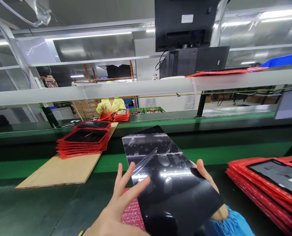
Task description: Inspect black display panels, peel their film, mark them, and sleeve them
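R hand (208, 176) grips glossy blk panel (170, 193) by R edge, L hand (115, 211) splayed, gripping nothing; prob stiff, slick, fragile, best held by edges.

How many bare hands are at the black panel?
2: left hand, spread by the left edge of the black panel; right hand, at its right edge, partly hidden.

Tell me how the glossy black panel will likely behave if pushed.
The glossy black panel will probably stay stiff: it looks flat, without sagging. Its shiny face suggests it could be slippery, and the bubbled, wrinkled clear film may shift.
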{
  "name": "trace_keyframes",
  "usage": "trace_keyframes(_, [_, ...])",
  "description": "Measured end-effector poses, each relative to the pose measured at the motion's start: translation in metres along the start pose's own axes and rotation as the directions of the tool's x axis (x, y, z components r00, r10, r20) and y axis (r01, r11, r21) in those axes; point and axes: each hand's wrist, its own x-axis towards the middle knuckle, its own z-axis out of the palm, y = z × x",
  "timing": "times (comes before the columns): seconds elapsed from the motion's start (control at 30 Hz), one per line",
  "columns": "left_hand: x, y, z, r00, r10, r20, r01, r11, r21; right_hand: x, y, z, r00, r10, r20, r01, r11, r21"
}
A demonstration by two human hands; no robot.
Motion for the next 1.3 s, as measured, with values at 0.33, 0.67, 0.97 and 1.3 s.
trace_keyframes(0.33, [0.019, -0.017, -0.003, 0.975, -0.154, -0.157, 0.13, 0.98, -0.153, -0.003, 0.001, 0.012, 0.996, -0.044, 0.081, 0.05, 0.996, -0.073])
trace_keyframes(0.67, [0.024, -0.03, 0.0, 0.866, -0.454, -0.21, 0.34, 0.843, -0.417, 0.002, 0.017, -0.005, 0.987, -0.02, 0.158, 0.027, 0.999, -0.039])
trace_keyframes(0.97, [0.025, -0.019, 0.011, 0.698, -0.676, -0.238, 0.276, 0.56, -0.781, 0.002, 0.009, 0.031, 0.974, 0.217, 0.057, -0.217, 0.976, -0.008])
trace_keyframes(1.3, [0.005, -0.012, 0.02, 0.618, -0.556, -0.556, -0.028, 0.691, -0.722, -0.026, 0.057, 0.062, 0.971, -0.013, 0.239, 0.053, 0.986, -0.161])
